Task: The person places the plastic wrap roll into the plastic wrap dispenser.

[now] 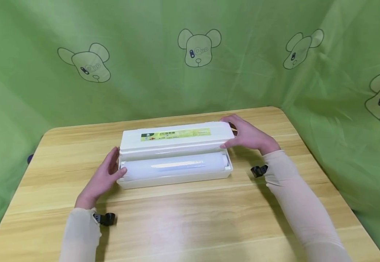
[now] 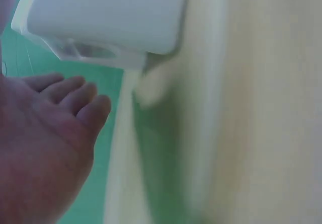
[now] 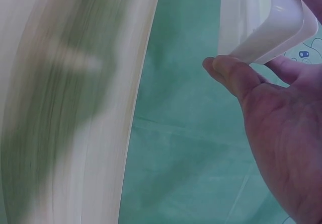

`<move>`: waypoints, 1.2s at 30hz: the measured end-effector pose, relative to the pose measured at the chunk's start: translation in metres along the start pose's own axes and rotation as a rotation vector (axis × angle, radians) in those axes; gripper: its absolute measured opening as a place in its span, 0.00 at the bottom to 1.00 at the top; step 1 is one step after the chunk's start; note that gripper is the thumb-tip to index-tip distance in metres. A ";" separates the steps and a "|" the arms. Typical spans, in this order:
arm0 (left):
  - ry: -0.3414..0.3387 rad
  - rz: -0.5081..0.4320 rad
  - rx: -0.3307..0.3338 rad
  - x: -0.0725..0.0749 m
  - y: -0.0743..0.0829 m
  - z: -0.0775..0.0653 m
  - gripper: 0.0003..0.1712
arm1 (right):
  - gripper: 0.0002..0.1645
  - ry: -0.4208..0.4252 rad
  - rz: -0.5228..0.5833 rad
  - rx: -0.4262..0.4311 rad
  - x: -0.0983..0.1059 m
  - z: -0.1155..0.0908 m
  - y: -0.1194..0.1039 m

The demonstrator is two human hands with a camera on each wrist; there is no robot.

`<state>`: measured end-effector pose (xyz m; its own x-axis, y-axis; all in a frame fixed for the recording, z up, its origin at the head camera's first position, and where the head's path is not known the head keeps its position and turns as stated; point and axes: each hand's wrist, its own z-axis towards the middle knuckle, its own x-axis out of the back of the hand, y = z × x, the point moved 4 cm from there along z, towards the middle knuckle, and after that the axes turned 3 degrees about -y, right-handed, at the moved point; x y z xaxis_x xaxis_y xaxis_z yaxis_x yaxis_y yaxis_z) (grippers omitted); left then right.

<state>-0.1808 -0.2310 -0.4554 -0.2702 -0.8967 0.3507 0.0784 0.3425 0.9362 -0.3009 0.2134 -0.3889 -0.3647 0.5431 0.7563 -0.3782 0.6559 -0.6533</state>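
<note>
A long white plastic cling film box point(image 1: 176, 180) stands on the table with its lid raised and tilted back. Inside lies a shiny roll of cling film point(image 1: 173, 166). The white lid point(image 1: 173, 140) bears a yellow-green label point(image 1: 176, 134). My right hand point(image 1: 249, 133) grips the lid's right end, thumb at the front edge and fingers behind; the right wrist view shows the thumb point(image 3: 234, 73) against the white rim. At the box's left end, my left hand point(image 1: 101, 178) holds on, its thumb by the roll's end and its fingers toward the back corner.
The wooden table point(image 1: 190, 222) has rounded back corners. Green curtains point(image 1: 144, 94) with mouse-face prints hang behind it and on both sides. Black wrist cameras sit on the left wrist point(image 1: 106, 219) and right wrist point(image 1: 258, 171).
</note>
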 end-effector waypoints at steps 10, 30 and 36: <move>0.036 0.078 -0.030 0.010 0.019 0.035 0.60 | 0.56 -0.001 0.024 0.004 -0.001 -0.001 -0.002; 0.104 -0.075 -0.114 0.007 0.023 0.038 0.55 | 0.54 0.020 0.152 0.056 -0.007 -0.010 -0.004; 0.139 -0.155 -0.095 0.007 0.023 0.035 0.54 | 0.52 0.019 0.207 0.049 -0.008 -0.018 -0.024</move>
<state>-0.2141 -0.2198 -0.4325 -0.1515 -0.9688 0.1959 0.1383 0.1755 0.9747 -0.2740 0.2025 -0.3787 -0.4228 0.6739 0.6059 -0.3380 0.5030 -0.7954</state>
